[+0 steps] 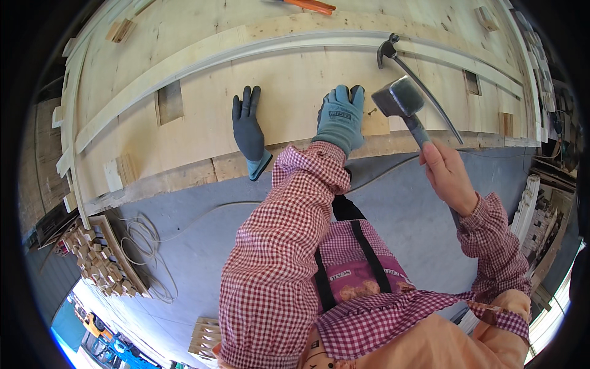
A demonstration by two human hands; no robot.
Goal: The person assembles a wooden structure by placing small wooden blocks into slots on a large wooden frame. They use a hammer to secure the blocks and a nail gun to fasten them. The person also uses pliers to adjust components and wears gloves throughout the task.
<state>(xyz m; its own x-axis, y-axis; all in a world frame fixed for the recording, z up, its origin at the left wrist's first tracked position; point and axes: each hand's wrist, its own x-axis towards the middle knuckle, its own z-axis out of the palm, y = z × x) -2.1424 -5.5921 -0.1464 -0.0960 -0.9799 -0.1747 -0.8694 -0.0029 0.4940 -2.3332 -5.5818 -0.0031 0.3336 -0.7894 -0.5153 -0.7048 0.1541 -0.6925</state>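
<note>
My left hand (340, 118), in a blue glove with dark fingertips, presses down near the front edge of a large plywood panel (283, 101). Its fingers curl over a small pale wooden block (378, 126), mostly covered by the glove. What looks like a nail (372, 112) sticks out beside that hand. My bare right hand (447, 172) is closed round the handle of a heavy block-headed hammer (399, 97), raised with its head near the nail. Behind it a claw hammer (388, 49) lies on the panel. An unworn grey-blue glove (249, 129) rests to the left.
A long pale wooden strip (215, 58) curves across the panel. Wooden blocks (120, 172) and square cut-outs (169, 103) are spread along it. An orange-handled tool (310, 5) lies at the far edge. A cable (144, 237) and stacked wood pieces (101, 261) are on the floor.
</note>
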